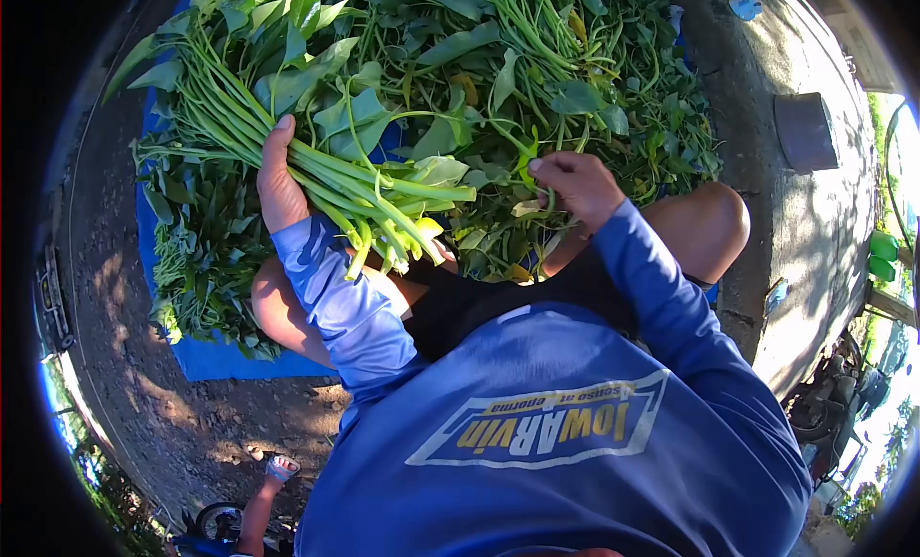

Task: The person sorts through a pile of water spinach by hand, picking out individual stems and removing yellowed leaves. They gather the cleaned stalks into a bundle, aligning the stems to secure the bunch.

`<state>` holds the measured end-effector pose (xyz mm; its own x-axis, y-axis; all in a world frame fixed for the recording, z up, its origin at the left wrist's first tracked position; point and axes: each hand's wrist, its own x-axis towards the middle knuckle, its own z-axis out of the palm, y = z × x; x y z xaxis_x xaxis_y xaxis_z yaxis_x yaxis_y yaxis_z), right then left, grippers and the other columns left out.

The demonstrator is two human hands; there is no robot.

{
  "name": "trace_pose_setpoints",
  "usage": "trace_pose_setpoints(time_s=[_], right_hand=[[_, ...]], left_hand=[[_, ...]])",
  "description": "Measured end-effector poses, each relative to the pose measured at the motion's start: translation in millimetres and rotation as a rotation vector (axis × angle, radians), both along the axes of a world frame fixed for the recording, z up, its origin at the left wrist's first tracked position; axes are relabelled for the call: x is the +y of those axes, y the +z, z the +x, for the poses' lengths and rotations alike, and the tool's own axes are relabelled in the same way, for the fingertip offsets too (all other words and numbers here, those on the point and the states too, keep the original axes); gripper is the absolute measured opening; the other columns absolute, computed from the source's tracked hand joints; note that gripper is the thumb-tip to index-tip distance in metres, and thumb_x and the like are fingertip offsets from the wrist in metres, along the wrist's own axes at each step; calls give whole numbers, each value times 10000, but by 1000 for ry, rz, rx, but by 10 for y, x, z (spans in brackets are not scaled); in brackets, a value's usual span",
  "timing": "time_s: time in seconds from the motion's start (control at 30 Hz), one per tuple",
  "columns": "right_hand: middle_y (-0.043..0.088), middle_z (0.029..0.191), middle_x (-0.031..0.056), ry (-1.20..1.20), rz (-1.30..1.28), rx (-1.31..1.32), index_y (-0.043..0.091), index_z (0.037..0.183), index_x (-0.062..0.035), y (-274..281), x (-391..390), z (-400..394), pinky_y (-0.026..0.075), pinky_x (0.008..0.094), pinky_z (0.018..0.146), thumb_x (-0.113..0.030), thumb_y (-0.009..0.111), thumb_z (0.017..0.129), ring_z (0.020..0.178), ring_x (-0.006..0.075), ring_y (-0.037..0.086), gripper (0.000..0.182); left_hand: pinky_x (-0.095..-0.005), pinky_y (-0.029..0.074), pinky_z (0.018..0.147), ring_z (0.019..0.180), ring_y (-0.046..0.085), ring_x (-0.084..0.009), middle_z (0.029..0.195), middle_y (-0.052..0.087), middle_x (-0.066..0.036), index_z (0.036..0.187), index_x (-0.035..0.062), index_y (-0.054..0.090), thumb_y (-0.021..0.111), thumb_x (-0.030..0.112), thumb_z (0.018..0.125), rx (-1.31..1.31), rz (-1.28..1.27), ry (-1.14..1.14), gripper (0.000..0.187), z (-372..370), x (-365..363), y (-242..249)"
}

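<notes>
My left hand (281,185) is wrapped round a thick bunch of water spinach (374,195), thumb on top. Its pale cut stem ends point right, towards my lap, and its leaves fan out to the upper left. To the right of the bunch, my right hand (579,185) is closed in a pinch on a thin green stem with a leaf. The stem's lower end hangs below my fingers. Beneath and beyond both hands spreads a large pile of loose leafy greens (661,126), some leaves yellowed.
A blue sheet (240,359) lies under the greens, its edge showing at the left. My bent knees (714,233) flank the pile. A dark block-like object (806,132) stands on the concrete at right. Another person's foot (282,468) shows at lower left, near a wheel (220,522).
</notes>
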<state>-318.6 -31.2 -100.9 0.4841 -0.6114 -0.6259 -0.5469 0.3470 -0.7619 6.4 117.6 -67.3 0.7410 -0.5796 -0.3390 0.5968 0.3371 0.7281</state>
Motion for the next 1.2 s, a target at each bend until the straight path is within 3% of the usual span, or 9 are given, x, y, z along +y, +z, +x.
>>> trace_pose_setpoints(time_s=[0.1, 0.23, 0.5, 0.63, 0.73, 0.77, 0.83, 1.07, 1.2], right_hand=[[699, 995, 39, -197, 272, -316, 634, 1333, 32, 823, -163, -433, 568, 266, 718, -183, 596, 1073, 807, 121, 671, 339], [728, 1167, 129, -246, 89, -528, 629, 1310, 70, 1383, -418, -1027, 580, 300, 747, -142, 643, 1046, 846, 139, 668, 339], [706, 1118, 79, -393, -154, -595, 653, 1229, 28, 1577, -830, -1537, 565, 276, 733, -179, 662, 1046, 847, 112, 646, 277], [708, 1116, 108, -488, -544, 63, 671, 1235, -8, 1343, -1425, -1710, 580, 345, 821, -188, 659, 1004, 978, 177, 682, 293], [721, 1143, 162, 88, -1538, 910, 678, 1275, -30, 911, -1577, -1450, 572, 414, 910, -217, 701, 917, 1054, 313, 695, 405], [714, 1204, 195, 34, -1523, 644, 685, 1309, -66, 759, -1614, -1159, 554, 441, 958, -249, 733, 865, 1074, 398, 688, 483], [766, 1134, 177, 43, -992, 194, 754, 1219, -94, 584, -1474, -402, 573, 424, 935, -242, 704, 890, 981, 329, 738, 364], [755, 1173, 185, 262, -1034, 572, 782, 1198, -126, -482, -1780, 885, 527, 473, 1030, -341, 702, 899, 1120, 386, 698, 377], [776, 1052, 147, 109, -1062, 256, 780, 1201, -93, -127, -1912, 882, 560, 440, 913, -354, 710, 950, 996, 310, 726, 369]], left_hand=[[-374, 619, 793, 881, 719, -216, 1029, 718, -77, 1200, 20, 667, 793, 218, 901, -43, 22, 23, 380, -74, -34, 97], [-374, 624, 765, 867, 731, -238, 1070, 731, -102, 1209, 24, 663, 783, 225, 908, 40, -31, -31, 381, -114, -41, 88], [-429, 622, 924, 1085, 723, -287, 1289, 698, -133, 1416, 45, 575, 732, 182, 940, 56, -167, -172, 520, -163, -80, 98], [-431, 624, 920, 1088, 723, -286, 1300, 692, -131, 1432, 50, 564, 727, 173, 941, 30, -142, -167, 531, -101, -42, 38], [-419, 619, 928, 1040, 734, -278, 1229, 703, -144, 1360, 0, 603, 743, 158, 912, 4, -147, -142, 495, -166, -66, 78], [-400, 618, 919, 1012, 737, -259, 1207, 712, -134, 1337, -3, 620, 753, 149, 903, -8, -146, -109, 478, -208, -82, 106], [-383, 620, 892, 982, 738, -236, 1163, 725, -125, 1300, -1, 648, 760, 141, 896, -32, -124, -117, 443, -187, -131, -14], [-339, 590, 859, 930, 708, -177, 1107, 735, -74, 1208, 17, 715, 814, 130, 849, -113, 39, -197, 389, -333, -364, -493], [-324, 561, 876, 932, 698, -162, 1115, 743, -60, 1212, 3, 726, 837, 143, 831, -172, 114, -234, 421, -390, -514, -883]])
